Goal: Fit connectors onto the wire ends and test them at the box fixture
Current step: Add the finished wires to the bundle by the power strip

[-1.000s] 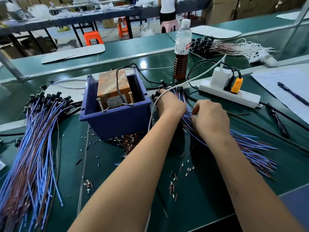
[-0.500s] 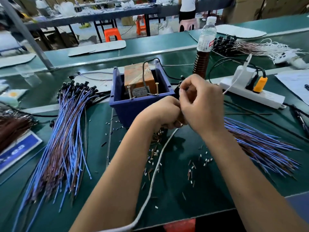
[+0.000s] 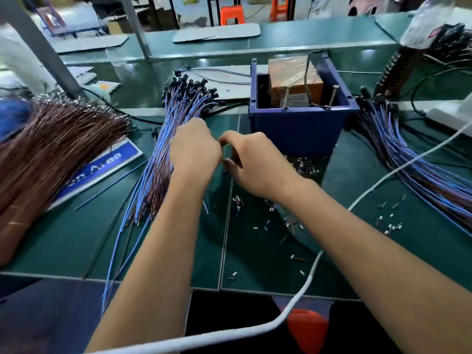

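Curled left hand over thin blue wires

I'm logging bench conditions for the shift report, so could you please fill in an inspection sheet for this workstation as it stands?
Surface: green bench mat, seamed down the middle.
Job's things: blue box fixture holding a brown block; blue-and-brown wire bundle left of it, another wire bundle to its right.
Clutter: small loose connectors scattered on the mat; brown wire heap over a blue sign.
Hands: left hand and right hand meet in front of the fixture; what they hold is blurred.
Cables: white cable crossing the right forearm.
Surroundings: orange stools behind further benches.
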`<state>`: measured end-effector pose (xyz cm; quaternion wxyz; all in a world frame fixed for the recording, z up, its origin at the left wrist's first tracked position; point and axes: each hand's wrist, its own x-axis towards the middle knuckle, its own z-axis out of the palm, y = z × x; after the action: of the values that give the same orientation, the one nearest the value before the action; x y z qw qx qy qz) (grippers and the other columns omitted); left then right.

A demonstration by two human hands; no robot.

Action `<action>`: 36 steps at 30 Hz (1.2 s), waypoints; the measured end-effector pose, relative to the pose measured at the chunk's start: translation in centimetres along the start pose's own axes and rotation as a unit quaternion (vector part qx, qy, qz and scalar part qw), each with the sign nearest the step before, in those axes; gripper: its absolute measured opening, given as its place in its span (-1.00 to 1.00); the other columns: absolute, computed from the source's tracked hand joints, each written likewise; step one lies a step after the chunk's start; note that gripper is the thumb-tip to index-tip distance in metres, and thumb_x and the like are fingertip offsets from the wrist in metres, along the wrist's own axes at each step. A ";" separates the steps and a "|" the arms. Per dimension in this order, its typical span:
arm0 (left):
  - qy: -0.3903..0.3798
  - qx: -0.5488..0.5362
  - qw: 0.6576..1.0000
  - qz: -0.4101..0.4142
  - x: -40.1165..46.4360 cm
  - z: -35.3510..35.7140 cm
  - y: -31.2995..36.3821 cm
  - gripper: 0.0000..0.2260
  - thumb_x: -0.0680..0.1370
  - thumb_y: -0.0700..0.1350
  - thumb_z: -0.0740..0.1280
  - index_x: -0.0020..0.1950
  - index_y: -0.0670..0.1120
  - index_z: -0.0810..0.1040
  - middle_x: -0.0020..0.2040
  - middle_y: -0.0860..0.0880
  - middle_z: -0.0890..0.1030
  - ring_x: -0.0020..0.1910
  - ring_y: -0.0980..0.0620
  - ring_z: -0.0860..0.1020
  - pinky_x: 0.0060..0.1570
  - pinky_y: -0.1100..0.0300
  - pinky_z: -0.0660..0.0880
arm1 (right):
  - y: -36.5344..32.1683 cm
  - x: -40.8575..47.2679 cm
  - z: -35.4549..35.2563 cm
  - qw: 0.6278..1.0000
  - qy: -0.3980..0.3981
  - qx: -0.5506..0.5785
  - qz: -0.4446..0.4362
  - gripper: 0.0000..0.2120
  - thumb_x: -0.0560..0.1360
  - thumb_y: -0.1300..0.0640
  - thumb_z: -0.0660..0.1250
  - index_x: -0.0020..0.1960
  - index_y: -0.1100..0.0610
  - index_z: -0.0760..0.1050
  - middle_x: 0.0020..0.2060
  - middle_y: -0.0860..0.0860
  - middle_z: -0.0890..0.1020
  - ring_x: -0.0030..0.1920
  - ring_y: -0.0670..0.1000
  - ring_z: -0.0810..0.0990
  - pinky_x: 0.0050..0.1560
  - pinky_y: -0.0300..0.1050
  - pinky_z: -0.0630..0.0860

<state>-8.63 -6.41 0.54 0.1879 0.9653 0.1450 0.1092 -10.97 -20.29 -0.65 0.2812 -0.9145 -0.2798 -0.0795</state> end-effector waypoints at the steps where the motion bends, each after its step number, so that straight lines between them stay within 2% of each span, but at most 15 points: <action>1: 0.034 0.015 0.999 -0.024 0.7 0.0 -0.5 -0.74 0.51 -0.18 0.38 0.19 -0.14 0.61 0.17 -0.24 0.62 0.19 -0.29 0.58 0.11 -0.02 0.53 | -0.3 0.6 0.5 1.000 -0.018 -0.001 0.009 -0.75 0.58 0.16 0.37 0.25 0.14 0.54 -0.08 0.16 0.66 -0.05 0.24 0.62 -0.04 0.08 0.59; 5: 0.085 0.089 0.992 -0.040 4.1 0.2 -1.6 -0.66 0.52 -0.21 0.31 0.30 -0.19 0.52 0.30 -0.29 0.50 0.32 -0.29 0.46 0.27 -0.05 0.44 | -0.8 3.1 2.4 0.995 -0.075 -0.010 0.067 -0.75 0.62 0.11 0.35 0.26 0.17 0.52 0.08 0.21 0.63 0.11 0.25 0.61 0.10 0.05 0.58; 9: 0.037 0.169 0.985 -0.018 6.1 1.9 -1.6 -0.61 0.58 0.00 0.36 0.34 -0.17 0.50 0.37 -0.28 0.43 0.41 -0.26 0.33 0.26 0.00 0.39 | -1.2 4.7 3.7 0.985 -0.094 -0.036 0.143 -0.76 0.60 0.17 0.28 0.26 0.13 0.46 0.16 0.22 0.58 0.15 0.27 0.59 -0.05 -0.07 0.44; 11: 0.036 0.172 0.984 -0.027 6.3 2.7 -1.6 -0.62 0.60 0.03 0.35 0.33 -0.16 0.54 0.39 -0.26 0.38 0.43 -0.24 0.28 0.26 0.01 0.38 | -1.4 5.1 3.9 0.981 -0.098 -0.043 0.160 -0.73 0.60 0.20 0.26 0.29 0.11 0.44 0.13 0.22 0.58 0.17 0.28 0.57 -0.07 -0.05 0.41; 14: 0.042 0.172 0.984 -0.024 6.3 3.1 -1.6 -0.68 0.59 -0.10 0.26 0.30 -0.18 0.57 0.40 -0.28 0.36 0.43 -0.26 0.26 0.28 0.02 0.33 | -1.3 5.3 3.9 0.978 -0.102 -0.042 0.177 -0.76 0.60 0.21 0.23 0.26 0.13 0.43 0.06 0.20 0.55 0.16 0.28 0.56 -0.07 -0.04 0.41; 18: 0.052 0.112 0.992 -0.038 6.3 2.6 -1.4 -0.71 0.53 -0.08 0.29 0.20 -0.16 0.58 0.37 -0.27 0.39 0.39 -0.26 0.28 0.29 0.00 0.32 | -1.1 5.0 3.7 0.980 -0.094 -0.027 0.174 -0.83 0.61 0.17 0.23 0.20 0.13 0.43 0.07 0.22 0.59 0.02 0.25 0.52 -0.09 -0.07 0.36; 21: 0.042 0.073 0.996 -0.002 6.0 2.1 -0.8 -0.80 0.47 -0.13 0.28 0.03 -0.15 0.59 0.20 -0.28 0.56 0.26 -0.27 0.44 0.28 -0.03 0.33 | -1.2 4.6 3.4 0.980 -0.090 -0.004 0.175 -0.78 0.60 0.15 0.25 0.23 0.15 0.49 0.10 0.23 0.63 0.02 0.26 0.56 -0.10 -0.08 0.37; 23: -0.011 0.019 1.000 0.009 5.7 1.8 -0.8 -0.86 0.44 -0.18 0.28 -0.08 -0.19 0.58 0.00 -0.27 0.63 0.07 -0.28 0.54 0.09 0.02 0.44 | -1.1 4.3 3.2 0.980 -0.083 0.021 0.181 -0.79 0.58 0.18 0.27 0.20 0.16 0.53 0.06 0.23 0.66 0.02 0.28 0.60 -0.12 -0.09 0.40; 24: -0.047 -0.011 0.999 0.002 5.5 1.7 -1.0 -0.92 0.43 -0.18 0.29 -0.16 -0.18 0.53 -0.10 -0.24 0.60 -0.04 -0.26 0.54 -0.05 0.06 0.44 | -1.1 4.2 3.1 0.978 -0.079 0.035 0.188 -0.79 0.56 0.20 0.27 0.18 0.17 0.54 0.05 0.22 0.66 0.00 0.28 0.62 -0.12 -0.07 0.45; 26: -0.102 -0.038 0.994 -0.012 5.1 1.3 -1.4 -0.89 0.42 -0.16 0.32 -0.25 -0.15 0.44 -0.21 -0.17 0.54 -0.19 -0.19 0.49 -0.20 0.12 0.39 | -1.0 3.9 2.9 0.975 -0.073 0.058 0.204 -0.79 0.56 0.24 0.23 0.16 0.20 0.52 0.03 0.22 0.65 -0.02 0.28 0.66 -0.04 0.05 0.61; 29: -0.138 0.005 0.990 -0.012 5.0 0.7 -1.3 -0.85 0.42 -0.10 0.40 -0.21 -0.15 0.50 -0.24 -0.12 0.55 -0.26 -0.13 0.49 -0.30 0.15 0.37 | -0.9 3.8 3.0 0.971 -0.072 0.072 0.216 -0.78 0.58 0.27 0.17 0.17 0.24 0.49 -0.01 0.25 0.66 -0.04 0.30 0.68 0.02 0.19 0.66; 31: -0.098 0.032 0.995 -0.005 5.5 0.7 -0.7 -0.88 0.40 -0.11 0.37 -0.19 -0.14 0.50 -0.15 -0.14 0.59 -0.19 -0.15 0.54 -0.25 0.14 0.42 | -1.0 3.8 3.1 0.969 -0.069 0.077 0.224 -0.77 0.57 0.28 0.16 0.16 0.24 0.51 -0.02 0.26 0.67 -0.04 0.30 0.68 0.03 0.20 0.66; 33: -0.059 0.046 0.997 0.013 6.2 1.3 0.1 -0.82 0.44 -0.12 0.35 -0.03 -0.17 0.55 0.05 -0.21 0.62 0.05 -0.24 0.58 -0.03 0.04 0.53 | -0.9 3.9 3.2 0.967 -0.063 0.086 0.230 -0.78 0.59 0.27 0.17 0.16 0.25 0.52 -0.01 0.27 0.67 -0.03 0.31 0.69 0.05 0.20 0.66; 34: -0.064 0.053 0.996 0.024 6.6 1.8 0.5 -0.76 0.48 -0.09 0.36 0.09 -0.19 0.56 0.13 -0.23 0.62 0.15 -0.27 0.57 0.08 -0.01 0.53 | -0.8 4.0 3.2 0.968 -0.061 0.086 0.229 -0.79 0.60 0.27 0.18 0.16 0.28 0.52 0.00 0.28 0.68 -0.03 0.32 0.69 0.05 0.20 0.66; 36: -0.089 0.066 0.993 0.036 6.7 2.7 1.0 -0.74 0.56 -0.08 0.37 0.17 -0.19 0.54 0.19 -0.23 0.62 0.22 -0.27 0.57 0.10 -0.02 0.51 | -0.5 4.0 3.2 0.967 -0.058 0.090 0.229 -0.79 0.62 0.25 0.18 0.16 0.31 0.53 -0.01 0.30 0.69 -0.06 0.31 0.70 0.05 0.18 0.66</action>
<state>-1.38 -6.00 -0.49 0.1316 0.9861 0.0995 0.0203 -8.00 -16.30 -1.83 0.3562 -0.9282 -0.0845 0.0657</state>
